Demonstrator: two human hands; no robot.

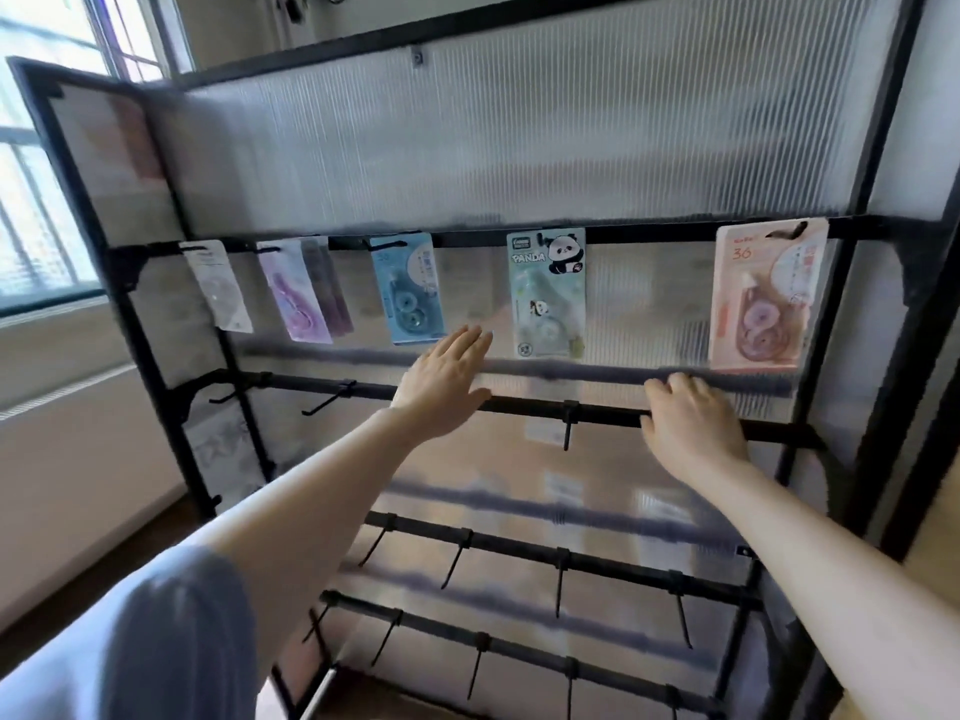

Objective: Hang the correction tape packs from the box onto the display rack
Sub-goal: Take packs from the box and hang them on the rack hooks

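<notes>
The correction tape packs hang in a row from hooks on the top bar of the display rack (862, 241): a white pack (218, 285) at the left, a purple pack (296, 293), a blue pack (410, 293), a panda pack (548, 293) and a pink pack (761, 298) at the right. My left hand (441, 387) is empty, fingers straight and spread, reaching between the blue pack and the panda pack without touching either that I can make out. My right hand (691, 423) has its fingers curled over the second bar (519, 405) below the pink pack, gripping it, I think. These packs look light: thin card backing with a clear plastic blister over the dispenser, so fairly stiff yet easy to bend or crease at the card. I judge the best hold is a pinch on the card edges near the top, keeping the hang hole free for the hook. The box is out of view. Behind the purple pack more packs seem to hang, but blur keeps me from counting them, and the small print is unreadable.
</notes>
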